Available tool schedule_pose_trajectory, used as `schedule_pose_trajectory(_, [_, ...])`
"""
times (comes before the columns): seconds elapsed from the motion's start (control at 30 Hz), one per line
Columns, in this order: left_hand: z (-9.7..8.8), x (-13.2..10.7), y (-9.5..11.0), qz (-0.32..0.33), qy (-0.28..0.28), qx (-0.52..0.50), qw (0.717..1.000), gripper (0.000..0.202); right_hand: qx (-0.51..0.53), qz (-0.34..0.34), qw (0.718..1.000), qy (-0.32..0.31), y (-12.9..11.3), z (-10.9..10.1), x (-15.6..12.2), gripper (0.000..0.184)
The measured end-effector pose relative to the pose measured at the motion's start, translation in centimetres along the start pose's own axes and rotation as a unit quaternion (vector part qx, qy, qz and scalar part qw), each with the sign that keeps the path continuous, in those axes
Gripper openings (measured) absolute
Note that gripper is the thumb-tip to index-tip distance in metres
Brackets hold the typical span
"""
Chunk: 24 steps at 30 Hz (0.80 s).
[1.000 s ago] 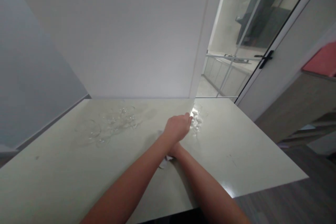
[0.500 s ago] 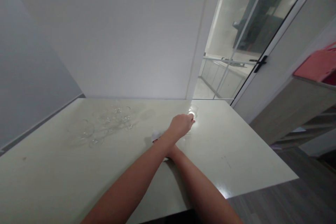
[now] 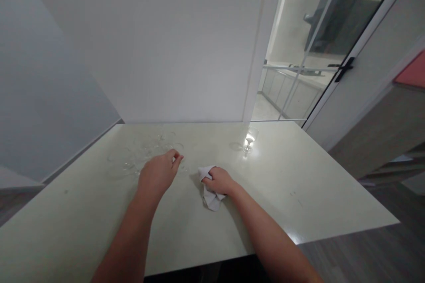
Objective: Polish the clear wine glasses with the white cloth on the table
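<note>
My right hand (image 3: 219, 180) rests on the pale table (image 3: 299, 194), closed around a crumpled white cloth (image 3: 209, 194). My left hand (image 3: 158, 174) hovers over the table to the left of it, fingers loosely curled with the fingertips close together, and it holds nothing I can see. It is next to a cluster of several clear stemmed glasses (image 3: 146, 152) at the back left. One clear glass (image 3: 249, 140) stands alone at the back, right of centre, apart from both hands.
A white wall runs behind the table. A glass door with a black handle (image 3: 343, 69) stands at the back right, with a wooden cabinet (image 3: 381, 128) to its right. The table's near right edge drops to a grey wood floor.
My left hand let go of the lone glass at the back right and swung left toward the glass cluster. The right hand with the cloth came out from under my left arm.
</note>
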<state>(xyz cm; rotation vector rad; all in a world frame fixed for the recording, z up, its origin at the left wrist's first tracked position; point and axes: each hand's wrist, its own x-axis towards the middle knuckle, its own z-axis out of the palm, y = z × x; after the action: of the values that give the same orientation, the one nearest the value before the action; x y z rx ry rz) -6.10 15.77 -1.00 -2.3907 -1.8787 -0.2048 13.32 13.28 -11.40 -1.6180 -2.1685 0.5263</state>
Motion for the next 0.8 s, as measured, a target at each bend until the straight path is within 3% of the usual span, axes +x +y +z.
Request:
schedule_pose_trajectory(0.23, [0.4,-0.2,-3.0,-0.070,-0.019,0.007,0.997,0.042,0.014,0.005,1.000,0.004,0.0,0.1,0.0,0.026])
schedule_pose_trajectory(0.47, [-0.4,-0.8,-3.3,-0.100,-0.001,0.032,0.994,0.049,0.022,0.010,1.000,0.004,-0.1,0.1,0.1,0.027])
schedule_pose_trajectory(0.6, [-0.9,-0.7,0.3,-0.080,0.068,0.008,0.994,0.053,0.007,0.016,1.000,0.006,0.0,0.3,0.2,0.026])
schedule_pose_trajectory(0.8, [0.3,3.0,11.2,0.130,0.025,-0.072,0.989,0.044,0.000,0.016,1.000,0.008,0.4,0.8,0.2,0.028])
